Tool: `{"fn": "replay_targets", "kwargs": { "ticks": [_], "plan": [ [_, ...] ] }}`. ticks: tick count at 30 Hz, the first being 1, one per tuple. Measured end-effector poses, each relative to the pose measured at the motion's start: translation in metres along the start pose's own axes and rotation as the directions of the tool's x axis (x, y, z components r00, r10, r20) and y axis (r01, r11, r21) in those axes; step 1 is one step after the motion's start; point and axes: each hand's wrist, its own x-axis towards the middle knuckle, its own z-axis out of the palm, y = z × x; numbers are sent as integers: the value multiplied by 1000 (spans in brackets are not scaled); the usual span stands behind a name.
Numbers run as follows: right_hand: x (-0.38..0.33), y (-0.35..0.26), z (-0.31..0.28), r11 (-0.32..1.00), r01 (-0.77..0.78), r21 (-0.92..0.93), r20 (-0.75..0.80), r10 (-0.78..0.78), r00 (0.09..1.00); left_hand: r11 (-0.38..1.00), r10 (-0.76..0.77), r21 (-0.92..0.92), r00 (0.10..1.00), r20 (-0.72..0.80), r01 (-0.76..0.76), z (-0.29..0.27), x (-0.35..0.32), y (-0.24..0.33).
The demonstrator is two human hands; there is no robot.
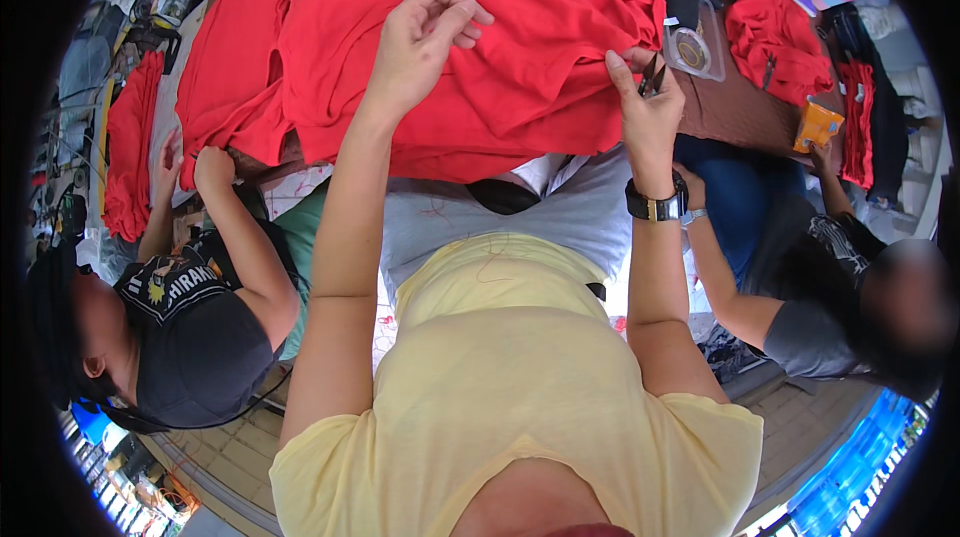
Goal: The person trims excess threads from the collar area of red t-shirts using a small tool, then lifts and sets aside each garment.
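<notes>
A large red garment [500, 87] lies bunched in front of me and hangs over the table's near edge. My left hand [425, 42] is raised above it, thumb and fingers drawn together. Anything between those fingertips is too small to make out. My right hand [652, 107] is closed around dark thread snips [652, 77], their blades pointing up. The thumb and finger of that hand also pinch the garment's right edge. A dark watch [656, 205] is on my right wrist.
A clear plastic box [719, 42] stands on the brown tabletop [720, 122] beside more red cloth [775, 47]. On my left, a co-worker's hand [213, 169] touches red fabric. The person on my right has a hand by an orange packet [818, 127]. Red garments [130, 157] are stacked far left.
</notes>
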Motion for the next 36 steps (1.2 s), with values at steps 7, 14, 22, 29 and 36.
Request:
{"fn": "replay_targets", "kwargs": {
  "ticks": [7, 14, 22, 29, 36],
  "plan": [
    [-3, -12, 13, 990, -48, 131, 140, 29, 990, 922, -67, 387, 973, 223, -25, 52, -14, -26],
    [-5, -2, -19, 998, -55, 30, 99, 51, 994, 972, 104, -155, 912, -398, -178, -19, -33, -12],
    [-22, 5, -21, 989, 13, -150, 144, 9, 989, 809, -1, 585, 997, -82, 49, -43, -97, 0],
    [-45, 8, -17, 992, 15, -121, 163, 5, 987, 844, 52, 531, 975, -217, 73, -35, -100, -10],
    [-25, -22, -8, 893, 204, -401, -19, -231, 973, 872, 293, 482, 875, -385, -79, -29, -84, -9]
  ]
}}
